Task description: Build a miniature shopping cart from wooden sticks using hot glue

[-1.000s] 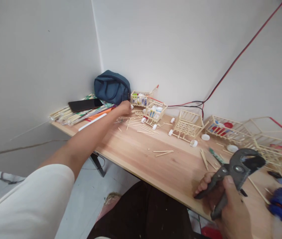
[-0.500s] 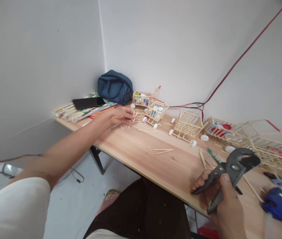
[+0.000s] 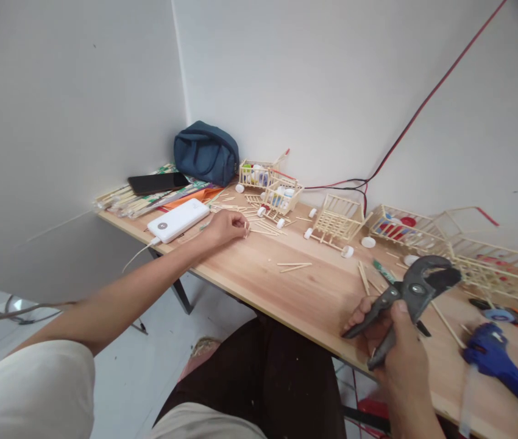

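Note:
My left hand reaches far across the wooden table, fingers pinched on a short wooden stick beside a scatter of loose sticks. My right hand near the table's front edge is closed round the handles of dark grey cutting pliers, whose jaws point up and right. A white power bank lies just left of my left hand.
Several small stick-built cages with white caps stand along the wall. A blue bag and a black phone on stacked sticks fill the far corner. A blue glue gun lies at right. Red and black cables run down the wall.
My left hand has pulled back from beside the blue bag toward me, closing on a stick. The power bank has come into view. The right hand with the pliers stays put.

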The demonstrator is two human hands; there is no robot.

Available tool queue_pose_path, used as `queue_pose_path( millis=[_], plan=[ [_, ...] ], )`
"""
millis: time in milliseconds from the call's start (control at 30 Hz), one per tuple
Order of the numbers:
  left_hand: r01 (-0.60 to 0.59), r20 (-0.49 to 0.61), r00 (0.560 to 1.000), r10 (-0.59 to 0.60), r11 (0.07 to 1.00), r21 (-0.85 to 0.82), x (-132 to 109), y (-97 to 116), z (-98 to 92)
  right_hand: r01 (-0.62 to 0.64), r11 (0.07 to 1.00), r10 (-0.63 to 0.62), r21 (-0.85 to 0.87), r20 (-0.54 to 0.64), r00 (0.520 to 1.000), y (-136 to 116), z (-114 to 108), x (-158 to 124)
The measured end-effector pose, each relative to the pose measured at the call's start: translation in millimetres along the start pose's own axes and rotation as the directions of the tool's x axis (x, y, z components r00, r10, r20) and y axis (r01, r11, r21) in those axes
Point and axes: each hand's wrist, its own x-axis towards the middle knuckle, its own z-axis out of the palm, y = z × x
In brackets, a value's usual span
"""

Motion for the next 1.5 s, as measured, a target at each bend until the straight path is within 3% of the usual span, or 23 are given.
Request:
queue_pose_path(
  millis=[67, 133, 233, 333, 367, 467, 567, 700, 833, 933, 1000, 1100, 1200, 1267, 1367, 1433, 1500],
  plan=[
    [-0.043, -0.028, 0.999, 0.046, 0.994, 0.103, -4.3, 0.2, 2.2, 0.012, 1.0, -0.012, 0.004, 0.009, 1.0, 1.2, -0.7, 0.0],
    [-0.051, -0.02, 0.998, 0.053, 0.994, 0.094, -7.2, 3.0, 4.3, 0.029, 1.0, -0.03, 0.007, 0.012, 0.999, 1.8, -0.3, 0.1],
    [0.022, 0.074, 0.997, -0.011, 0.989, -0.147, -10.0, 14.9, 11.4, 0.028, 0.998, -0.026, -0.059, 0.031, 0.999, 0.2, 4.7, 1.7],
    [0.133, 0.233, 0.971, -0.06, 0.941, -0.311, -13.8, 35.7, 27.0, 0.041, 0.955, -0.022, -0.295, 0.067, 0.998, -4.8, 19.0, 6.2],
    [0.143, 0.285, 0.957, -0.047, 0.935, -0.325, -15.7, 43.7, 34.0, 0.056, 0.916, -0.02, -0.398, 0.093, 0.995, -7.0, 26.1, 8.5],
    [0.069, 0.292, 0.956, 0.032, 0.942, -0.328, -22.1, 66.4, 56.8, 0.145, 0.768, -0.029, -0.624, 0.192, 0.981, -14.5, 49.6, 17.3],
    [-0.069, 0.199, 0.975, 0.102, 0.984, -0.167, -26.6, 82.6, 76.4, 0.318, 0.628, -0.148, -0.71, 0.291, 0.945, -21.1, 65.7, 26.9],
    [-0.204, 0.139, 0.971, 0.195, 0.977, 0.053, -26.1, 91.5, 93.0, 0.394, 0.431, -0.259, -0.812, 0.307, 0.916, -26.6, 67.1, 33.8],
    [-0.203, 0.181, 0.965, 0.192, 0.978, 0.047, -20.2, 90.2, 101.8, 0.404, 0.342, -0.288, -0.848, 0.315, 0.904, -28.8, 59.8, 35.4],
    [-0.079, 0.332, 0.935, 0.123, 0.986, -0.144, -14.1, 86.3, 102.9, 0.375, 0.364, -0.254, -0.853, 0.296, 0.921, -30.0, 53.6, 38.6],
    [0.029, 0.488, 0.864, 0.125, 0.955, -0.296, -9.7, 82.8, 102.0, 0.305, 0.452, -0.174, -0.839, 0.252, 0.952, -30.9, 48.8, 41.8],
    [0.093, 0.586, 0.796, 0.152, 0.926, -0.367, -4.1, 76.0, 103.5, 0.214, 0.545, -0.064, -0.811, 0.215, 0.975, -31.8, 42.3, 45.6],
    [0.048, 0.538, 0.83, 0.146, 0.943, -0.329, -2.1, 68.6, 111.0, 0.244, 0.451, -0.094, -0.859, 0.226, 0.97, -30.5, 39.1, 45.3],
    [-0.035, 0.47, 0.864, 0.18, 0.953, -0.302, -3.6, 65.1, 116.8, 0.297, 0.351, -0.138, -0.888, 0.264, 0.954, -28.0, 38.6, 42.8],
    [-0.174, 0.401, 0.88, 0.255, 0.958, -0.227, -9.0, 63.3, 122.2, 0.368, 0.234, -0.172, -0.9, 0.334, 0.927, -24.0, 38.5, 37.8],
    [-0.218, 0.377, 0.885, 0.273, 0.959, -0.183, -13.3, 63.3, 123.7, 0.387, 0.189, -0.179, -0.903, 0.356, 0.917, -23.1, 38.1, 35.3],
    [-0.236, 0.345, 0.895, 0.282, 0.957, -0.169, -17.2, 62.7, 124.8, 0.382, 0.203, -0.168, -0.901, 0.353, 0.921, -24.2, 36.7, 35.2]
  ],
)
